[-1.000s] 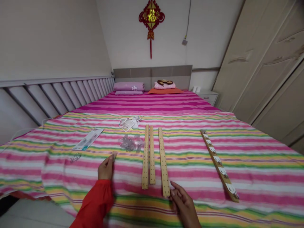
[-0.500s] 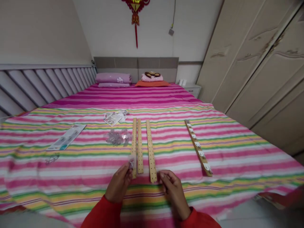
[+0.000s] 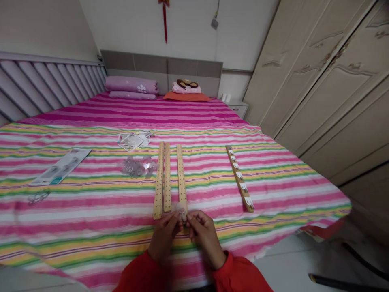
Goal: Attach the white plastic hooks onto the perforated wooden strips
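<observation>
2 hands, L (image 3: 164, 238) & R (image 3: 204, 238), fingers (image 3: 191, 219) pinched on clear hook (image 3: 182, 215) at wood strip (image 3: 181, 178).

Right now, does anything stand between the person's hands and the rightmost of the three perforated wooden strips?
Nothing visible stands in the way. The left hand and right hand hold a small clear piece right at the near end of the perforated wooden strip, and only that piece lies between them.
</observation>
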Demonstrator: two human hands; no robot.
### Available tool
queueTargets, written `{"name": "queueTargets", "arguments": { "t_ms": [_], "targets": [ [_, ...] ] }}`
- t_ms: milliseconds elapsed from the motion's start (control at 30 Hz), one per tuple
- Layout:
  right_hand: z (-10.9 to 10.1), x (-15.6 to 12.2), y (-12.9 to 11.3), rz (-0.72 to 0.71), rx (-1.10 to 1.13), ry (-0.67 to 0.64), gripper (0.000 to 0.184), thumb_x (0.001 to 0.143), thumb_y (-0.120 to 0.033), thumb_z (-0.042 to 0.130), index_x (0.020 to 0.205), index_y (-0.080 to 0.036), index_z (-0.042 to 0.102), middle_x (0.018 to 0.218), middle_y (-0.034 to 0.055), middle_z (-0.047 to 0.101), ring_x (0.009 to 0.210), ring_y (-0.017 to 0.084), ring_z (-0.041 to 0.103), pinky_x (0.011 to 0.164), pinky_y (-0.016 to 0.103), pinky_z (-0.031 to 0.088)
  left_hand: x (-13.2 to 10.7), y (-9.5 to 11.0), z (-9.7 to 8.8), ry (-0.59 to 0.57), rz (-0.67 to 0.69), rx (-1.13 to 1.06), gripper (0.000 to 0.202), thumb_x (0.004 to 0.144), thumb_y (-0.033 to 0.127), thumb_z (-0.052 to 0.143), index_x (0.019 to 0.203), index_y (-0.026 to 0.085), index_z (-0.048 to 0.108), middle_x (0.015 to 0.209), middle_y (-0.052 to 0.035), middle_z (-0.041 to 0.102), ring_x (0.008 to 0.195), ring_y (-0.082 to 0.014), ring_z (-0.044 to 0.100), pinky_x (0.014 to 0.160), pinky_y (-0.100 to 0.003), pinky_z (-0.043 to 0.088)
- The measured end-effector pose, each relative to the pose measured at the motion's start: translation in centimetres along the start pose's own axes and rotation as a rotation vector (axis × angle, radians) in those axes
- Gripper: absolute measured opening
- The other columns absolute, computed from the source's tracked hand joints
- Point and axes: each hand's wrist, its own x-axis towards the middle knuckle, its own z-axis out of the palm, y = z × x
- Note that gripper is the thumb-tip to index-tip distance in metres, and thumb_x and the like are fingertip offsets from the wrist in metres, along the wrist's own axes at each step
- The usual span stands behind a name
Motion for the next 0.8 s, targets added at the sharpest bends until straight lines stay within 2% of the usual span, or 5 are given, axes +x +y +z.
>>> {"name": "queueTargets", "arguments": {
  "t_ms": [233,333,433,533,800],
  "targets": [
    [0.3,1.4,-0.4,-0.004,0.000,0.070,0.027,0.064,-0.040,0.073,0.062,-0.016,0.061,0.048,-0.0040,0.055,0.038,0.006,0.039,0.039,0.020,0.027,0.6,1.0,0.7,-0.001,0.065,0.151,0.038,0.060,0.051,0.070,0.066,0.013,0.065,0.060,0.0014,0.054,0.059,-0.0095,0.050,0.059,-0.022,0.046],
    [0.3,1.9,-0.5,-0.017,0.005,0.089,0.021,0.063,-0.033,0.072,0.058,-0.016,0.061,0.047,-0.0045,0.052,0.046,0.008,0.042,0.046,0.022,0.030,0.7,1.1,0.4,-0.025,0.139,0.326,0.040,0.067,0.049,0.064,0.083,0.013,0.069,0.061,0.0008,0.056,0.060,-0.0120,0.052,0.060,-0.025,0.046],
    [0.0,2.3,-0.6,-0.004,0.002,0.093,0.019,0.062,-0.031,0.071,0.056,-0.016,0.061,0.047,-0.0050,0.050,0.047,0.009,0.040,0.049,0.023,0.029,0.6,0.8,-0.2,-0.035,0.290,0.545,0.041,0.076,0.043,0.053,0.102,0.014,0.067,0.068,-0.0009,0.060,0.064,-0.0145,0.055,0.063,-0.027,0.047],
    [-0.3,2.6,-0.5,0.019,-0.016,0.089,0.018,0.061,-0.029,0.071,0.054,-0.016,0.061,0.046,-0.0051,0.050,0.047,0.009,0.039,0.049,0.024,0.028,0.5,0.3,-0.7,-0.029,0.419,0.705,0.041,0.081,0.038,0.047,0.111,0.015,0.063,0.076,-0.0031,0.062,0.067,-0.0162,0.056,0.066,-0.029,0.047],
    [-0.2,2.7,0.1,0.044,-0.021,0.133,0.020,0.059,-0.031,0.071,0.054,-0.015,0.061,0.046,-0.0051,0.049,0.047,0.008,0.037,0.049,0.024,0.026,0.5,0.8,-0.4,-0.025,0.548,0.817,0.033,0.079,0.028,0.045,0.102,0.019,0.068,0.071,-0.0041,0.063,0.071,-0.0199,0.058,0.075,-0.032,0.048]
  ]
}}
